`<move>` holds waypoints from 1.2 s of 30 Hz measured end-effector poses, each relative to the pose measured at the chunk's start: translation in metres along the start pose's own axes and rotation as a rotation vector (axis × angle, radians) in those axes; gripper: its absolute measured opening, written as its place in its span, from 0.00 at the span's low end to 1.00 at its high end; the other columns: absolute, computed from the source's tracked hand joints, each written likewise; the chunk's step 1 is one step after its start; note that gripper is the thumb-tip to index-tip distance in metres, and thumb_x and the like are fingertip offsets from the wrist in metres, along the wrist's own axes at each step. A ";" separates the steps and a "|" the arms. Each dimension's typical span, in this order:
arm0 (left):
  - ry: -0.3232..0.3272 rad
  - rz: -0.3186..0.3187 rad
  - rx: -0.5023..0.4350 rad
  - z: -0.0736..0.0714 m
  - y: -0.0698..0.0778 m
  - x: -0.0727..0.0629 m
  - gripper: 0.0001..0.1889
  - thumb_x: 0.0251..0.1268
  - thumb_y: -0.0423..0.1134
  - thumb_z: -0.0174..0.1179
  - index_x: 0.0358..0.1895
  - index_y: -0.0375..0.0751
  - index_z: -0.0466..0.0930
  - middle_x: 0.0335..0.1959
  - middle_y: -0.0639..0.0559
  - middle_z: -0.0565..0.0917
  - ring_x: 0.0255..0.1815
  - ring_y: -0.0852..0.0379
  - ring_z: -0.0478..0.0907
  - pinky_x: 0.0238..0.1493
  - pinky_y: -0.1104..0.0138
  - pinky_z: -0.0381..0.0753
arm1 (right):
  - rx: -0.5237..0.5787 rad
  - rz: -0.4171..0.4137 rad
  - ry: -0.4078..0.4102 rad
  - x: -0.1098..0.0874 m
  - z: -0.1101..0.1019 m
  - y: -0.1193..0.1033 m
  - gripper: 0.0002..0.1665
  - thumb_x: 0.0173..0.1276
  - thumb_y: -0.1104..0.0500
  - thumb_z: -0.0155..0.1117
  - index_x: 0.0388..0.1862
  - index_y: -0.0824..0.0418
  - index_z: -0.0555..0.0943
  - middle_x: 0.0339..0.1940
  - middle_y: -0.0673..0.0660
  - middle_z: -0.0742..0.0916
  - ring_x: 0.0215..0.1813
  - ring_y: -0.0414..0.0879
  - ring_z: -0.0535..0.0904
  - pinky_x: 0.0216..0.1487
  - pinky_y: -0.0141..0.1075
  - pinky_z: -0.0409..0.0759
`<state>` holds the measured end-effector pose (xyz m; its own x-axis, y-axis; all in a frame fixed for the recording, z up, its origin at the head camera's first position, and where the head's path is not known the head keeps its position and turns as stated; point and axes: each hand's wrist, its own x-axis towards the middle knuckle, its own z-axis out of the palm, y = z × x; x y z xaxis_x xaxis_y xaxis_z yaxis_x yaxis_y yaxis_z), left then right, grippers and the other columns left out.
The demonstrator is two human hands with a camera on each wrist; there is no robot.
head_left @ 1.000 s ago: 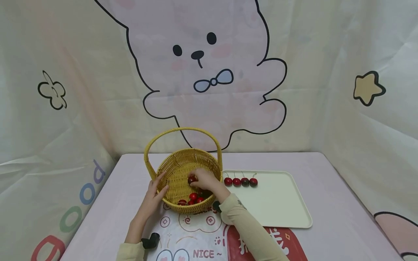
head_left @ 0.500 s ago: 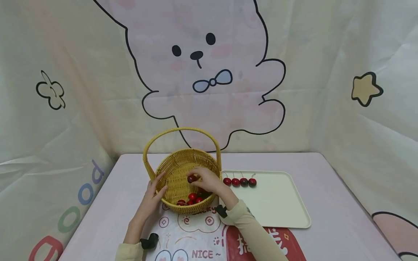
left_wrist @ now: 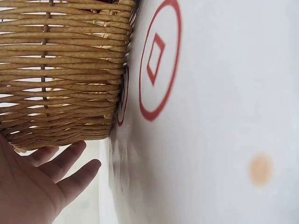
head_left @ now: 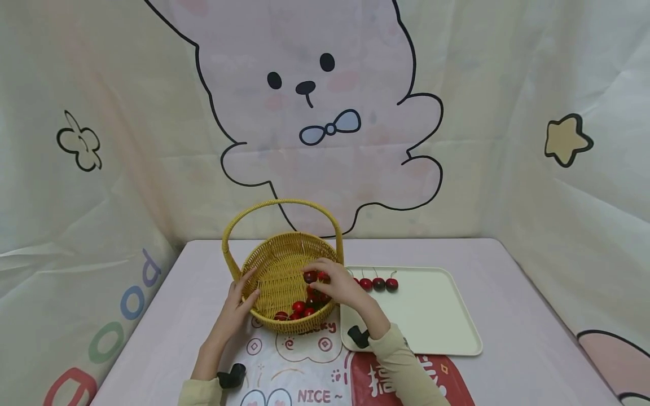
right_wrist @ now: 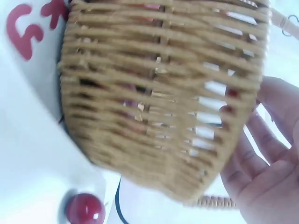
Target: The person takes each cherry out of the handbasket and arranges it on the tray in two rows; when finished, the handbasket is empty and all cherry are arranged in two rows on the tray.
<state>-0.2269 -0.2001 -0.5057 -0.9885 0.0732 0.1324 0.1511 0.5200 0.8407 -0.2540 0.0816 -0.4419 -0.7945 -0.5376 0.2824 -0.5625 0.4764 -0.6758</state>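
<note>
A yellow wicker basket (head_left: 284, 265) with a tall hoop handle stands on the table, with several red cherries (head_left: 298, 307) gathered low on its front right side. My left hand (head_left: 236, 307) holds its left rim, thumb over the edge; in the left wrist view, spread fingers (left_wrist: 77, 179) lie by the outer wall. Inside the right side of the basket, my right hand (head_left: 337, 282) pinches a dark red cherry (head_left: 310, 277) between thumb and fingertips. Another cherry (head_left: 323, 276) shows behind it. In the right wrist view, the wicker wall (right_wrist: 154, 93) hides most of the fingertips.
A cream tray (head_left: 431, 316) lies to the right of the basket, close against it. A row of stemmed cherries (head_left: 378, 283) sits along its back edge, partly behind my right hand. A printed mat (head_left: 315, 372) lies in front; a fabric backdrop (head_left: 457, 141) stands behind the table.
My right hand has moved right with the pinched cherry, from the basket's middle toward its right wall, uncovering more cherries beneath. The left hand has stayed on the rim.
</note>
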 end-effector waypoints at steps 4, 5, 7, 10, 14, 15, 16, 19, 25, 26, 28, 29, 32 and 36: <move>0.004 0.002 0.005 0.001 0.000 0.000 0.29 0.69 0.48 0.50 0.71 0.62 0.52 0.67 0.36 0.54 0.67 0.32 0.56 0.59 0.34 0.56 | 0.004 -0.021 0.047 -0.008 -0.008 0.003 0.21 0.63 0.62 0.63 0.56 0.55 0.78 0.52 0.52 0.80 0.56 0.47 0.76 0.55 0.44 0.75; 0.004 0.002 0.006 0.001 0.000 0.000 0.29 0.69 0.48 0.50 0.71 0.62 0.52 0.67 0.36 0.54 0.67 0.32 0.56 0.59 0.34 0.56 | 0.004 -0.017 0.058 -0.010 -0.010 0.003 0.21 0.62 0.62 0.63 0.55 0.54 0.78 0.51 0.52 0.80 0.56 0.47 0.76 0.55 0.44 0.75; 0.003 0.001 0.006 0.000 0.000 0.000 0.29 0.69 0.49 0.50 0.71 0.63 0.52 0.67 0.36 0.54 0.67 0.32 0.56 0.59 0.34 0.56 | 0.011 -0.014 0.081 -0.014 -0.014 0.004 0.21 0.62 0.63 0.64 0.55 0.53 0.78 0.51 0.53 0.79 0.56 0.47 0.76 0.55 0.46 0.75; 0.003 -0.002 0.006 0.000 0.000 -0.001 0.29 0.69 0.49 0.49 0.71 0.62 0.52 0.67 0.36 0.54 0.67 0.32 0.56 0.59 0.34 0.56 | 0.011 -0.022 0.106 -0.020 -0.020 0.009 0.20 0.62 0.62 0.64 0.55 0.54 0.78 0.51 0.53 0.78 0.54 0.48 0.76 0.51 0.45 0.77; 0.007 -0.002 0.006 -0.001 0.001 -0.002 0.29 0.69 0.48 0.49 0.71 0.61 0.52 0.67 0.36 0.55 0.67 0.32 0.56 0.59 0.34 0.56 | 0.019 -0.032 0.133 -0.028 -0.029 0.016 0.20 0.62 0.62 0.64 0.54 0.54 0.78 0.51 0.53 0.78 0.52 0.48 0.77 0.47 0.49 0.78; 0.006 -0.004 0.006 -0.001 0.001 -0.002 0.29 0.69 0.48 0.49 0.71 0.61 0.52 0.67 0.36 0.55 0.67 0.32 0.56 0.59 0.34 0.56 | 0.021 -0.030 0.138 -0.031 -0.032 0.017 0.20 0.61 0.62 0.64 0.54 0.54 0.79 0.51 0.53 0.78 0.52 0.48 0.77 0.48 0.50 0.77; 0.005 -0.006 0.004 -0.001 0.001 -0.002 0.29 0.69 0.48 0.49 0.71 0.62 0.52 0.67 0.36 0.54 0.67 0.32 0.56 0.59 0.34 0.56 | 0.020 -0.023 0.147 -0.033 -0.034 0.019 0.21 0.61 0.63 0.64 0.54 0.53 0.79 0.51 0.52 0.78 0.51 0.48 0.77 0.48 0.50 0.77; 0.004 -0.008 0.006 0.000 0.001 -0.001 0.29 0.69 0.49 0.50 0.71 0.61 0.52 0.68 0.36 0.54 0.67 0.32 0.55 0.59 0.34 0.56 | 0.005 -0.009 0.166 -0.040 -0.041 0.025 0.21 0.60 0.64 0.65 0.54 0.53 0.79 0.51 0.51 0.79 0.51 0.47 0.77 0.47 0.49 0.77; -0.004 -0.011 0.006 0.001 0.000 0.000 0.30 0.69 0.50 0.50 0.71 0.61 0.52 0.68 0.36 0.53 0.68 0.31 0.55 0.60 0.35 0.56 | -0.044 -0.025 0.197 -0.056 -0.053 0.035 0.21 0.59 0.65 0.66 0.53 0.57 0.80 0.49 0.52 0.80 0.49 0.46 0.77 0.45 0.45 0.77; -0.006 -0.012 0.008 0.001 0.000 0.001 0.30 0.69 0.50 0.49 0.71 0.61 0.52 0.68 0.36 0.53 0.68 0.31 0.55 0.59 0.35 0.56 | -0.048 -0.024 0.201 -0.059 -0.055 0.036 0.21 0.58 0.65 0.66 0.53 0.57 0.80 0.49 0.52 0.80 0.48 0.46 0.77 0.45 0.44 0.77; -0.008 -0.016 0.008 0.001 0.000 0.001 0.29 0.69 0.51 0.49 0.71 0.62 0.51 0.68 0.36 0.54 0.68 0.32 0.55 0.60 0.35 0.56 | -0.051 -0.019 0.209 -0.063 -0.059 0.040 0.21 0.58 0.65 0.66 0.53 0.56 0.80 0.49 0.52 0.81 0.48 0.47 0.77 0.45 0.42 0.78; -0.009 -0.017 0.008 0.001 0.000 0.001 0.29 0.69 0.51 0.49 0.71 0.62 0.51 0.68 0.37 0.54 0.68 0.32 0.55 0.60 0.35 0.56 | -0.050 -0.012 0.212 -0.065 -0.061 0.041 0.22 0.58 0.65 0.66 0.53 0.55 0.80 0.49 0.52 0.81 0.48 0.47 0.77 0.44 0.41 0.78; -0.005 -0.017 0.006 0.001 0.000 0.000 0.29 0.69 0.50 0.49 0.71 0.62 0.52 0.68 0.37 0.54 0.68 0.32 0.56 0.60 0.35 0.56 | -0.056 0.000 0.227 -0.070 -0.067 0.046 0.22 0.57 0.66 0.66 0.52 0.55 0.80 0.49 0.53 0.81 0.47 0.47 0.77 0.45 0.40 0.77; -0.001 -0.013 0.005 0.001 -0.001 0.000 0.29 0.69 0.50 0.49 0.71 0.63 0.52 0.68 0.37 0.53 0.68 0.32 0.56 0.60 0.35 0.56 | -0.090 0.025 0.250 -0.076 -0.076 0.053 0.22 0.57 0.67 0.67 0.52 0.57 0.80 0.49 0.53 0.81 0.47 0.46 0.77 0.45 0.40 0.76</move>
<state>-0.2270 -0.1998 -0.5070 -0.9904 0.0670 0.1209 0.1380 0.5249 0.8399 -0.2408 0.2002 -0.4471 -0.8340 -0.3414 0.4334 -0.5511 0.5533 -0.6246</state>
